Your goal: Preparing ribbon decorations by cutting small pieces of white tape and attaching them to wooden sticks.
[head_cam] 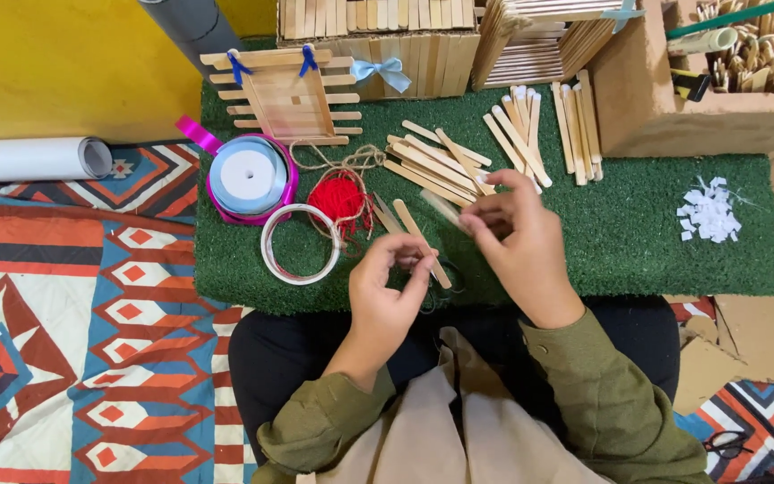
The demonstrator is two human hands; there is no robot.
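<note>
A pale wooden craft stick [421, 243] lay slanted on the green turf mat [638, 242], its near end pinched in the left hand [387, 296]. The right hand [517, 237] pinched a small whitish, blurred piece [445, 209].

Wall [55, 63]: flat yellow, fills the upper left, evenly lit, no hard shadows.

Floor covering: patterned rug [73, 341] with geometric diamonds and stripes in orange, red, blue, black and cream; it shows at left and again at lower right.

Work surface: green artificial-turf mat [638, 242] lying over the rug, rectangular, its near edge running across the middle of the view.

Grey tube [192, 27] leans against the wall at top, near the mat's far left corner.

Right side: brown cardboard sheets [763, 332] lie flat on the rug beside the mat, edges rough.

Light: soft, diffuse, from above; source not visible.
</note>
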